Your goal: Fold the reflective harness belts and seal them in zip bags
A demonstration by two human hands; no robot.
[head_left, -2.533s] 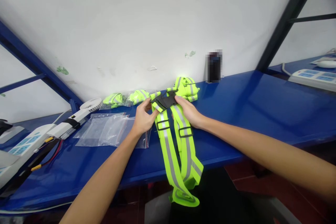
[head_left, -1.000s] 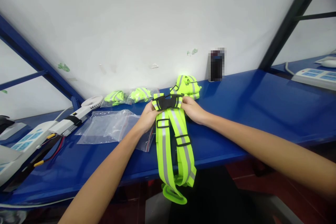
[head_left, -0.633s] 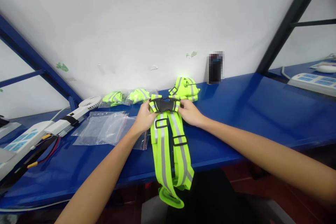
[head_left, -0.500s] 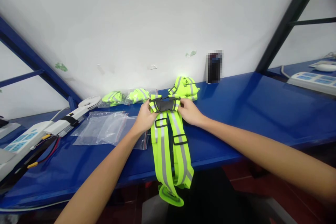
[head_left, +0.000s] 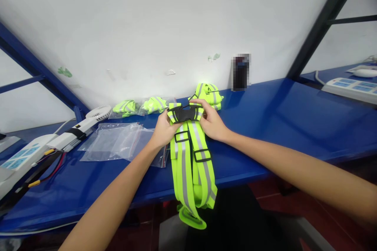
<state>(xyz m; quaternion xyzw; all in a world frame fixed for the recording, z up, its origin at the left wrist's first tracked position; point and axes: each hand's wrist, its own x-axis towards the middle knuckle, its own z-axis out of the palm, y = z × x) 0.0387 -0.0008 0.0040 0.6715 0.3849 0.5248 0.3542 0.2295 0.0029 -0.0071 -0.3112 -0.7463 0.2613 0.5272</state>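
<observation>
Black buckle (head_left: 185, 114): your left hand (head_left: 163, 128) pinches its left end, your right hand (head_left: 214, 124), half-curled, grips its right, seemingly keeping it level; neon straps (head_left: 184, 172) hang below.

My right hand (head_left: 213, 124) could pass over the blue table (head_left: 265, 121) toward three o'clock; bundled straps (head_left: 209, 95) block twelve, and a blurred dark object (head_left: 240, 73), perhaps a phone, stands at one.
</observation>
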